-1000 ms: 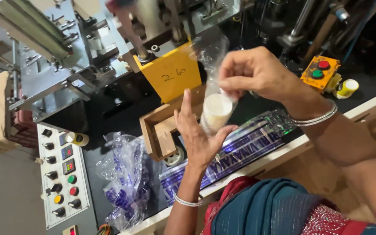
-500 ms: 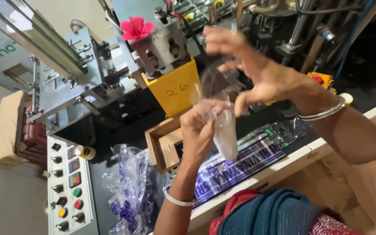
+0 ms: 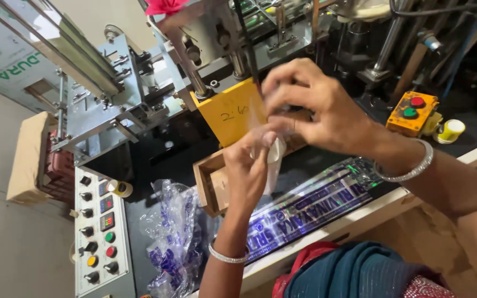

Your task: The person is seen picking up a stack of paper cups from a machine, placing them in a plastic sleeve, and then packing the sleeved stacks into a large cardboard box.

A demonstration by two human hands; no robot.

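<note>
Cups [image 3: 274,160], seemingly bagged, gripped by both hands [image 3: 282,149] before yellow label [image 3: 233,113].

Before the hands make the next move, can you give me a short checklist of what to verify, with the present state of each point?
1. Left hand grips the white stack of cups: ok, the fingers wrap around it.
2. Right hand holds the clear plastic bag at its top: ok, though the bag is blurred.
3. Bag fully covers the stack: cannot tell, the hands hide it.
4. Wooden tray under the hands is free to receive something: cannot tell, the left hand hides most of it.
5. Hands are apart from the yellow machine plate: cannot tell, they appear just in front of it.
</note>
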